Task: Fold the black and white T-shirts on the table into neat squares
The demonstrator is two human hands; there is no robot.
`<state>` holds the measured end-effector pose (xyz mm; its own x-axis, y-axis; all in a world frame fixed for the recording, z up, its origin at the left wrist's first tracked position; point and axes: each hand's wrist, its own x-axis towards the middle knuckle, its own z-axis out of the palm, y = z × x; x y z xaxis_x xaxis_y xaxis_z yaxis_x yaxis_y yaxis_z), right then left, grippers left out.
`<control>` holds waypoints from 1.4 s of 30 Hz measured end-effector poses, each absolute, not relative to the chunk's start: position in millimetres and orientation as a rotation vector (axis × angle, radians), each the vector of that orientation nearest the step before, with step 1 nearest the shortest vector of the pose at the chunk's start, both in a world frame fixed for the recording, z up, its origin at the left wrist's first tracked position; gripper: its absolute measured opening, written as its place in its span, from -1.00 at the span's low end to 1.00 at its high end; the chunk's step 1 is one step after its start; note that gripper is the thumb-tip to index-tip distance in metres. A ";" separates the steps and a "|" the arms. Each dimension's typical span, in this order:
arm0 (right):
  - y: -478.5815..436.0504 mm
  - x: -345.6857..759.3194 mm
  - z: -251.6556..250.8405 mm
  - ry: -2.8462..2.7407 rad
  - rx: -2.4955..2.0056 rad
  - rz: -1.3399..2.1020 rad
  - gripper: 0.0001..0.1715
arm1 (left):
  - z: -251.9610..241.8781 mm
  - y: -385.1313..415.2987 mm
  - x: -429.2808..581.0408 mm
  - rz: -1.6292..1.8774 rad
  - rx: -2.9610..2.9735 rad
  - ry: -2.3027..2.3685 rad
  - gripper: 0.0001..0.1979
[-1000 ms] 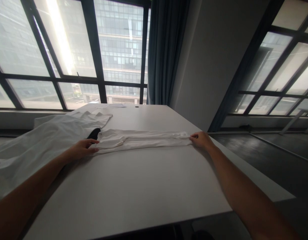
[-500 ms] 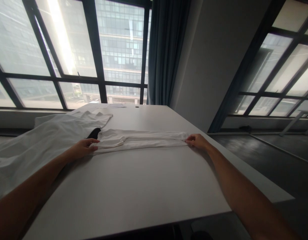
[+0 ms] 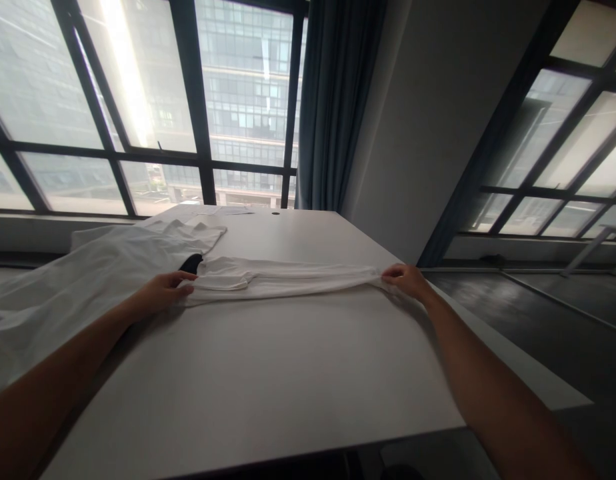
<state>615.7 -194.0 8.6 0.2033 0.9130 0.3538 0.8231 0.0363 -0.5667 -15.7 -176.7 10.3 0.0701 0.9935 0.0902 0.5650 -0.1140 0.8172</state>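
Note:
A white garment [image 3: 288,279], folded into a long flat strip, lies across the white table between my hands. At its left end, my left hand [image 3: 163,292] pinches the near edge between thumb and fingers. The opposite end is gripped by my right hand [image 3: 404,280], where the near edge lifts slightly off the table. A sleeve-like flap rests on the strip's left part. The kind of garment cannot be made out for certain.
More white cloth [image 3: 113,267] is heaped loosely along the table's left side. A small black object [image 3: 192,263] sits behind my left hand. Papers [image 3: 223,211] lie at the far end of the table [image 3: 288,373]. Windows and a blue curtain [image 3: 333,100] stand beyond.
My right hand has moved a little to the right with its end of the garment, and the near edge there has risen slightly. My left hand has barely moved.

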 end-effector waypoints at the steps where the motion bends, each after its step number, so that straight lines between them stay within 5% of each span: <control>1: -195.5 616.7 11.5 -1.595 -1.777 0.123 -0.85 | 11.5 -177.1 -15.9 0.932 1.730 1.534 -0.20; 7: -202.9 610.3 24.3 -1.517 -1.711 0.099 -0.75 | 14.3 -178.8 -14.0 1.008 1.705 1.563 -0.29; 13: -221.1 620.0 30.9 -2.020 -1.949 0.902 -0.57 | 15.0 -173.4 -17.4 0.804 1.858 1.726 -0.45; 19: -209.7 586.3 23.0 -1.938 -1.766 0.290 -0.49 | 31.8 -198.8 15.0 0.538 2.488 2.089 -0.51; 26: -188.5 566.2 -7.4 -2.166 -1.755 0.384 -0.50 | -11.7 -216.4 83.0 0.043 2.548 1.783 -0.34; 35: -200.7 603.3 4.3 -2.076 -1.981 0.224 -0.51 | -13.0 -115.1 89.4 -0.098 2.710 1.459 -0.38; 42: -218.0 532.0 24.3 -2.256 -1.708 0.507 -0.56 | 13.0 -43.4 78.5 0.113 2.766 2.029 -0.43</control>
<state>532.0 -218.0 24.3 -0.2711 0.9626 0.0006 0.8696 0.2452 -0.4286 78.5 -43.4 13.0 0.3138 0.9234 0.2212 0.9422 -0.2740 -0.1929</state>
